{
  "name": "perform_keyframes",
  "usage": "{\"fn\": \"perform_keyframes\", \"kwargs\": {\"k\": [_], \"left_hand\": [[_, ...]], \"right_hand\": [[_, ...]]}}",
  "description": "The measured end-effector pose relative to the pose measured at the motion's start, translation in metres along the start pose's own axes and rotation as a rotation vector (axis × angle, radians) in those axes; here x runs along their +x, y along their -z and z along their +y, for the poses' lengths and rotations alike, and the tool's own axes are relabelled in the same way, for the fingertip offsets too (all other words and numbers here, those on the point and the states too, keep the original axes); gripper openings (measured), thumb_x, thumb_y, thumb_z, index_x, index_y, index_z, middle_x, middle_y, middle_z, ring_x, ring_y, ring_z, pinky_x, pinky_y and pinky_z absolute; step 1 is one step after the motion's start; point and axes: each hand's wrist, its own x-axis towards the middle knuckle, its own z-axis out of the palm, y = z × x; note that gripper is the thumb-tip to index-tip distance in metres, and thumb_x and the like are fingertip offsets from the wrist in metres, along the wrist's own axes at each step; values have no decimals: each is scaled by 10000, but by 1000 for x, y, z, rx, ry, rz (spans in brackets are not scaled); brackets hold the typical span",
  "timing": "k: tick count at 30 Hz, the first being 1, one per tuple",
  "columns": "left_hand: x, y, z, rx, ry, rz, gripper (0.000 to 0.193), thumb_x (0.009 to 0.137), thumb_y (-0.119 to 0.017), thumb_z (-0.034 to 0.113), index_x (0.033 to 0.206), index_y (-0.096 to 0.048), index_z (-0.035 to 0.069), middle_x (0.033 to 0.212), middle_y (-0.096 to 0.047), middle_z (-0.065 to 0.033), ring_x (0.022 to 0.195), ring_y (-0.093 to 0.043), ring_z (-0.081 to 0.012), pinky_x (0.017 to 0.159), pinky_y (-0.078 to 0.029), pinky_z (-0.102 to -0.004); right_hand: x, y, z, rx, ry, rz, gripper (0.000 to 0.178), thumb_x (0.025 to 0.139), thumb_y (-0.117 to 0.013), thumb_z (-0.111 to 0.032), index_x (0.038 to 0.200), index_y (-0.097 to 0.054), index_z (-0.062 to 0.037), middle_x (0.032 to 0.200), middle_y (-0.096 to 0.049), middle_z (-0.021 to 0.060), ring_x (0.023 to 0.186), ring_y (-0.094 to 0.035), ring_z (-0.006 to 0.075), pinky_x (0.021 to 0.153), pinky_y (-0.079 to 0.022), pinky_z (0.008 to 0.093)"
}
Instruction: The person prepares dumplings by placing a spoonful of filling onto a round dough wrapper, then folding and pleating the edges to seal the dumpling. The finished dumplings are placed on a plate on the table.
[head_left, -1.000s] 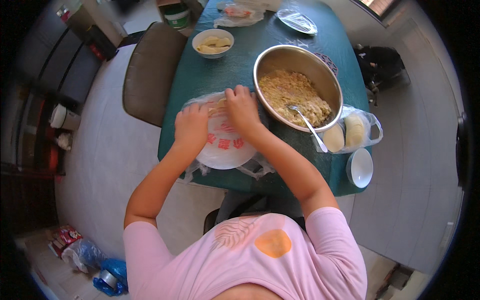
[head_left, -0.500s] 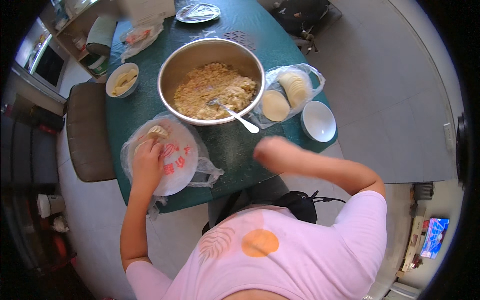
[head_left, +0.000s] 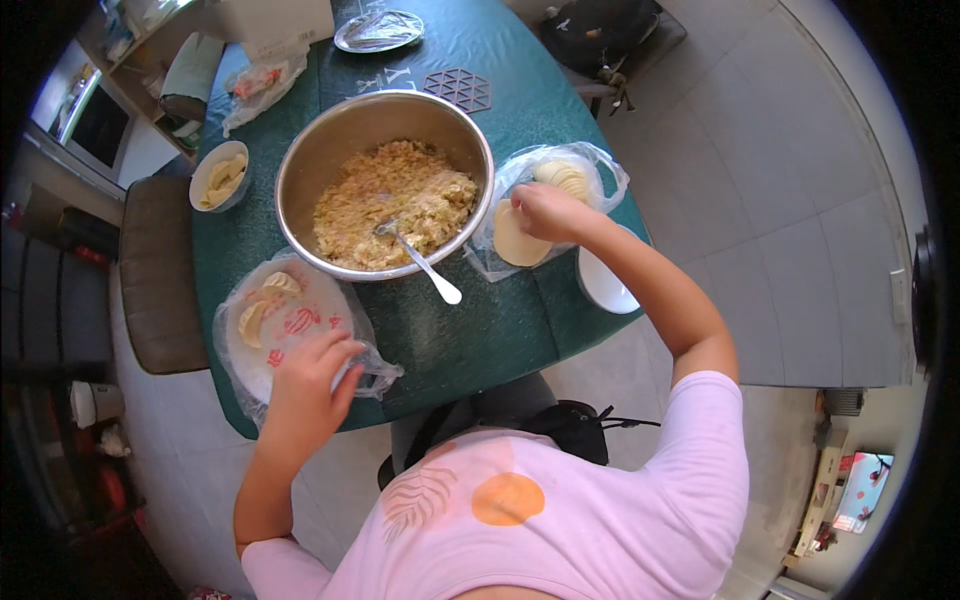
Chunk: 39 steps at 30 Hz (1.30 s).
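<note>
My right hand (head_left: 550, 213) reaches to the plastic bag of dumpling wrappers, fingers pinched at the upper edge of a round pale wrapper (head_left: 518, 240). Behind the hand, more wrappers (head_left: 565, 178) lie fanned in an overlapping stack. My left hand (head_left: 312, 385) hovers by the near side of a plate covered in a clear plastic bag (head_left: 250, 360), its fingers apart and holding nothing. Two folded dumplings (head_left: 251, 325) rest on that plate. A large steel bowl (head_left: 285, 215) between the hands holds chopped filling (head_left: 390, 190), with a spoon (head_left: 428, 268) leaning in it.
A white bowl (head_left: 607, 285) stands beside my right forearm. At the left edge is a small bowl (head_left: 243, 188) of pale pieces. Farther back lie a wrapped plate (head_left: 378, 32), a dark lattice trivet (head_left: 458, 89) and a crumpled plastic bag (head_left: 266, 90). A brown chair (head_left: 160, 280) adjoins the table.
My left hand has let go of a dumpling on the plate and drawn back toward me. My right hand has moved forward to the wrappers. The view has shifted slightly.
</note>
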Motion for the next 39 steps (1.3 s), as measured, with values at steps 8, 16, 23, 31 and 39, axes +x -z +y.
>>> {"fn": "perform_keyframes", "kwargs": {"k": [8, 16, 23, 31, 39], "left_hand": [[32, -49, 41, -586, -21, -226, 116, 821, -636, 13, 936, -626, -1, 1004, -650, -122, 927, -632, -232, 800, -504, -331], [119, -163, 57, -1820, 651, -140, 312, 957, -502, 210, 1166, -473, -19, 1145, -568, -178, 1088, -572, -249, 957, -470, -371], [154, -213, 32, -1930, 849, -56, 321, 969, -476, 239, 1155, -474, -22, 1112, -580, -153, 1084, -575, -250, 956, -464, -392], [154, -202, 44, -1840, 797, 3, 282, 952, -500, 163, 1166, -501, -21, 1127, -588, -133, 1061, -593, -225, 947, -487, -364], [140, -200, 46, -1640, 823, 3, 297, 908, -561, 84, 1143, -473, -75, 1103, -586, -154, 1026, -602, -224, 926, -510, -338]], "right_hand": [[1, 9, 3, 4, 49, -6, 119, 789, -560, -106, 874, -587, -28, 824, -627, 184, 809, -613, 364, 717, -484, 444], [-33, 16, -21, 152, 189, 122, 97, 770, -620, -62, 831, -546, -45, 804, -613, 147, 776, -601, 334, 672, -483, 395], [-48, 5, -15, 377, 232, 157, 151, 774, -642, -65, 901, -562, -52, 835, -611, 133, 813, -609, 319, 710, -494, 391], [-27, 14, -2, 230, 311, 43, 158, 763, -678, -68, 900, -614, -24, 832, -630, 131, 828, -624, 287, 740, -497, 352], [-4, 23, 4, 220, 60, 11, 135, 755, -644, -133, 836, -644, -25, 833, -667, 160, 787, -644, 338, 705, -508, 406]]}}
